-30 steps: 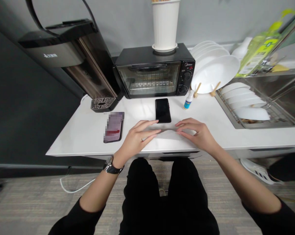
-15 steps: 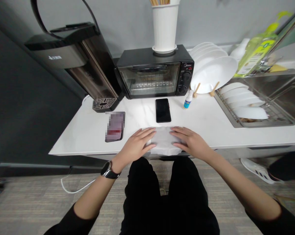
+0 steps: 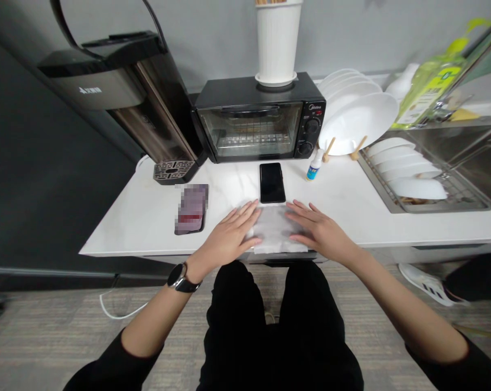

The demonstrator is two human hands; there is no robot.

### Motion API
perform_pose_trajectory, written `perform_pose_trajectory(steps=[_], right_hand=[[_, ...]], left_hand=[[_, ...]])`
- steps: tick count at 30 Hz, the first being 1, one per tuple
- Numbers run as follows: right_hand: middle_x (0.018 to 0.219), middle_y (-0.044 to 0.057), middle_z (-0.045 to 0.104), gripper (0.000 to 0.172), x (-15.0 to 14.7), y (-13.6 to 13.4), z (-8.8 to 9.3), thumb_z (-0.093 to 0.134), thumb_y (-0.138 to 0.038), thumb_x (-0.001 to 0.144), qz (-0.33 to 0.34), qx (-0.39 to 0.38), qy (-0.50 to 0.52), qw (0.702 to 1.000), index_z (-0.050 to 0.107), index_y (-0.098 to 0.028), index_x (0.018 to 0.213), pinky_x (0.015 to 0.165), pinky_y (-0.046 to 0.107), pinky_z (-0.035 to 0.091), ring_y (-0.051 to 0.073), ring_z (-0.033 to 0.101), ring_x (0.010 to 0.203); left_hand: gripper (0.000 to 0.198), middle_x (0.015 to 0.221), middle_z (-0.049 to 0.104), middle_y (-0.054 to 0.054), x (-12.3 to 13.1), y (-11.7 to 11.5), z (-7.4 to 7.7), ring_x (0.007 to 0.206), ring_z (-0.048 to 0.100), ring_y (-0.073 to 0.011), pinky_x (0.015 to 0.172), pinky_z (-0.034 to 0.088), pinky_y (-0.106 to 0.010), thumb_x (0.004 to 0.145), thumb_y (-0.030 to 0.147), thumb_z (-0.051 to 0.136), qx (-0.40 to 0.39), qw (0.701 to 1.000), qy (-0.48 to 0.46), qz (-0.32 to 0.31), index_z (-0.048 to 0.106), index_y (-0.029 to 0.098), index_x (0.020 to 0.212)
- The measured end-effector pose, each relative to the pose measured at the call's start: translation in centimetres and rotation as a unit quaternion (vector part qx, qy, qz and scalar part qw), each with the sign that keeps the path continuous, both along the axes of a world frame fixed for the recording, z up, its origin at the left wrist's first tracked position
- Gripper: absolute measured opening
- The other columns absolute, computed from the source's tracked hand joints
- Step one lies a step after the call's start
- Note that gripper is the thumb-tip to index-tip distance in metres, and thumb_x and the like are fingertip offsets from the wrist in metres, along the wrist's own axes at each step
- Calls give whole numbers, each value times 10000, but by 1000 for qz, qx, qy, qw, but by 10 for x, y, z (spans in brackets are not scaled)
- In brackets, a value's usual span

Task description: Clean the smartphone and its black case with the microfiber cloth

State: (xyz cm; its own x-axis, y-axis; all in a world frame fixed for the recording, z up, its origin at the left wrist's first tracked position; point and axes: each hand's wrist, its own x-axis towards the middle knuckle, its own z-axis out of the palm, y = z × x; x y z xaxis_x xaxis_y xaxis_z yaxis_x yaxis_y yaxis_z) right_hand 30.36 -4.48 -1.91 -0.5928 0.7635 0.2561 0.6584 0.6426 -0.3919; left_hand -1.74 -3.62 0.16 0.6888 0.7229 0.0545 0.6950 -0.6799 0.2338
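Observation:
A white cloth or tissue (image 3: 274,231) lies flat at the front edge of the white counter (image 3: 351,217). My left hand (image 3: 234,233) rests on its left side, palm down with fingers stretched out. On the right side of the cloth, my right hand (image 3: 319,231) lies palm down, its fingers spread. Just beyond the cloth is a black phone (image 3: 272,183), screen dark. A second phone (image 3: 192,209), its screen blurred out, lies left of my left hand. Behind my right hand stands a small spray bottle (image 3: 314,165) with a blue label.
A black toaster oven (image 3: 257,130) carries a white cup (image 3: 278,43) of sticks. A tall water dispenser (image 3: 139,103) stands at left. To the right are racked white plates (image 3: 361,122), a green soap bottle (image 3: 430,87) and a sink with bowls (image 3: 418,187). Someone's shoe (image 3: 424,282) shows below.
Both hands have slid slightly forward over the cloth, and their fingers are more spread. The cloth looks flatter and its far edge lies nearer the black phone.

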Motion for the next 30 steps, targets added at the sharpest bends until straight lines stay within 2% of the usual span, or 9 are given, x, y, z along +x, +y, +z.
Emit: perform_pose_trajectory(steps=[4,9,15,20,23,25,27,30], right_hand=[[1704,120,481,666,0,-2,-1,628,-512,1037,12,-14,-6,1000,443,-298,1640,1315,697,356,330,455,1597],[1727,133,441,712,1,0,-2,649,-562,1012,2,-28,-6,1000,452,-282,1637,1314,712,337,341,413,1621],[1733,151,429,718,-4,6,4,604,-589,1027,-1,-29,-20,999,456,-235,1634,1318,687,353,340,411,1624],[1732,175,412,694,-20,26,7,566,-568,1051,-12,-19,-20,1000,461,-200,1631,1311,686,367,362,430,1608],[1750,201,359,717,-21,28,4,566,-577,1047,-21,-24,-28,999,466,-164,1625,1306,674,383,378,410,1616],[1777,182,306,719,-15,22,1,548,-574,1056,-22,-14,-18,999,422,-194,1653,1316,661,374,363,356,1644],[1777,151,324,744,-7,15,-3,537,-584,1060,-16,-2,-15,1000,331,-259,1697,1320,676,356,343,344,1653],[1760,127,369,802,0,9,-9,527,-617,1054,-18,3,-40,999,218,-308,1727,1323,722,307,341,351,1652]], left_hand=[[848,1801,245,-117,-3,2,-1,1681,260,-287,1362,275,-536,1058,689,456,-36,999,6,-26,179,279,1747],[904,1817,177,-116,-6,4,0,1697,207,-287,1376,213,-540,1036,731,458,-54,998,14,-32,142,279,1752],[904,1822,136,-128,-2,10,5,1704,168,-307,1372,200,-588,1040,748,415,-80,996,25,-12,154,254,1751],[831,1824,132,-127,13,30,3,1709,147,-296,1371,182,-615,1080,709,319,-75,997,33,15,205,216,1740],[818,1823,121,-136,14,31,1,1708,151,-303,1366,194,-619,1085,700,321,-72,997,25,16,210,220,1739],[820,1825,119,-129,10,25,1,1708,154,-301,1368,193,-612,1085,691,356,-62,998,6,9,159,252,1749],[826,1822,164,-111,4,17,0,1702,186,-295,1375,184,-599,1079,680,404,-55,998,-3,-5,130,289,1753],[843,1808,237,-98,-2,14,-2,1689,240,-299,1378,177,-585,1054,703,456,-47,999,5,-13,184,305,1745]])
